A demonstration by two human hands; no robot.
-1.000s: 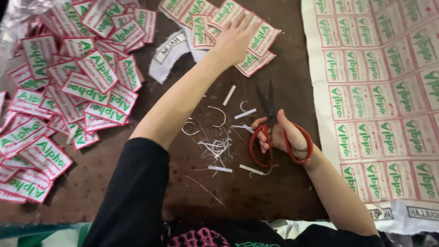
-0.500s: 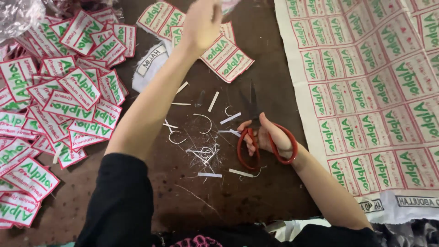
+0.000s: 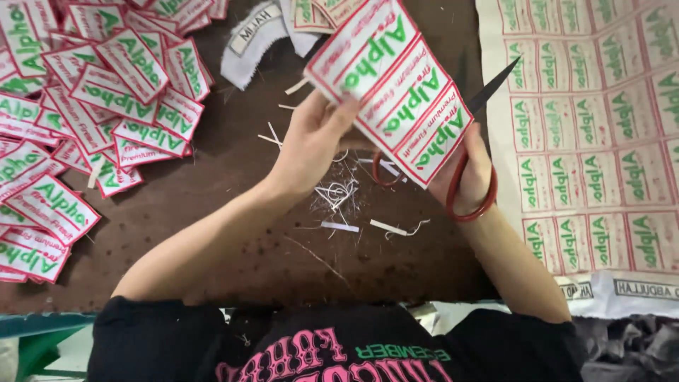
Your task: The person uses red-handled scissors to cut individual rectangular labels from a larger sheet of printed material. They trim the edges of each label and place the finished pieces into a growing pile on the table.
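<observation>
Left hand (image 3: 311, 145) now raised off the brown table (image 3: 233, 212), fingers pinched on the near edge of a strip of joined woven labels (image 3: 392, 88), white with red borders and green lettering. Half a second ago, stretched far forward onto the loose labels at the back of the table; a second ago, reaching further still. So: strip fetched and brought in close, held tilted above the table, between head and work surface. Right hand (image 3: 470, 177) closed through the red loops of a pair of scissors (image 3: 463, 152), mostly hidden behind the strip, dark blades pointing up and right past its edge. Scissors lying low by the table a moment back, now lifted to meet the strip's lower right corner. Blades apparently parted only slightly, though hard to tell with the pivot hidden. Judged from this: picking finished, cutting about to be set up, no cut yet visible in the strip.

Around: heap of cut single labels (image 3: 92, 92) at the left, uncut printed label sheet (image 3: 594, 127) at the right, thin white trimmings (image 3: 339, 201) scattered beneath the hands, a grey-white scrap of cloth (image 3: 251, 39) at the back.
</observation>
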